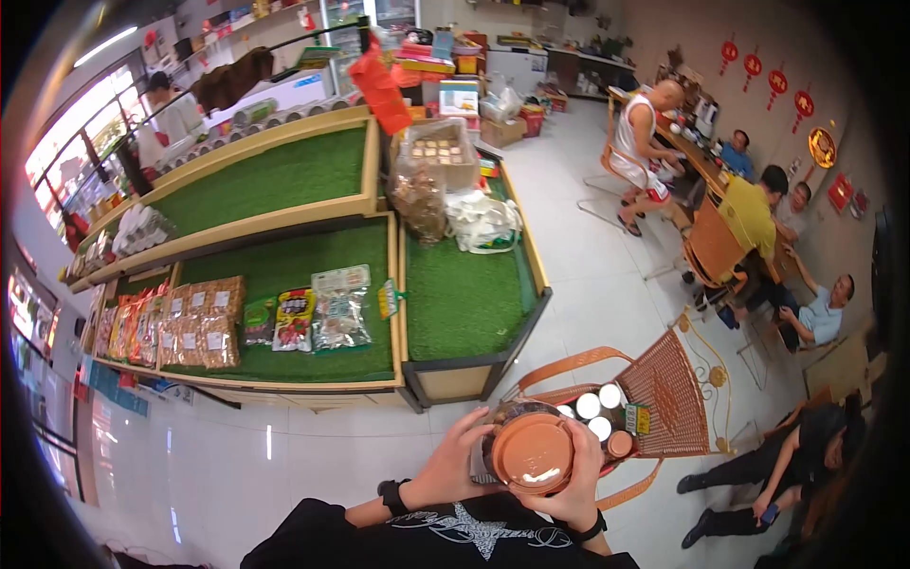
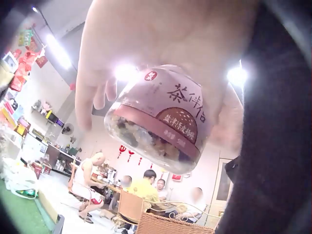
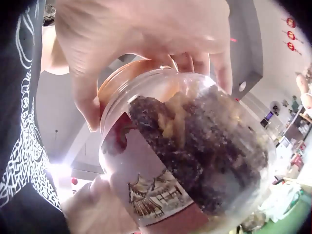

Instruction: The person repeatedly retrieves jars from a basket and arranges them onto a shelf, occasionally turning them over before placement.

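Observation:
A clear jar with an orange lid (image 1: 533, 453) is held in front of the chest between both hands. In the head view the left hand (image 1: 453, 467) grips its left side, and the right hand (image 1: 580, 484) has its fingers round the lid's right edge. The left wrist view shows the jar's pink label (image 2: 170, 105) with Chinese writing, under the left hand (image 2: 161, 34). In the right wrist view dark dried pieces (image 3: 195, 146) fill the jar, and the right hand (image 3: 141, 29) curls over the lid (image 3: 131, 80).
A wicker chair (image 1: 668, 394) at the right holds white-lidded jars (image 1: 589, 406) and one orange-lidded jar (image 1: 619, 444). Ahead stands a green-lined display shelf (image 1: 464, 313) with packaged goods (image 1: 201, 322). Several people sit around a table (image 1: 697, 156) at the back right.

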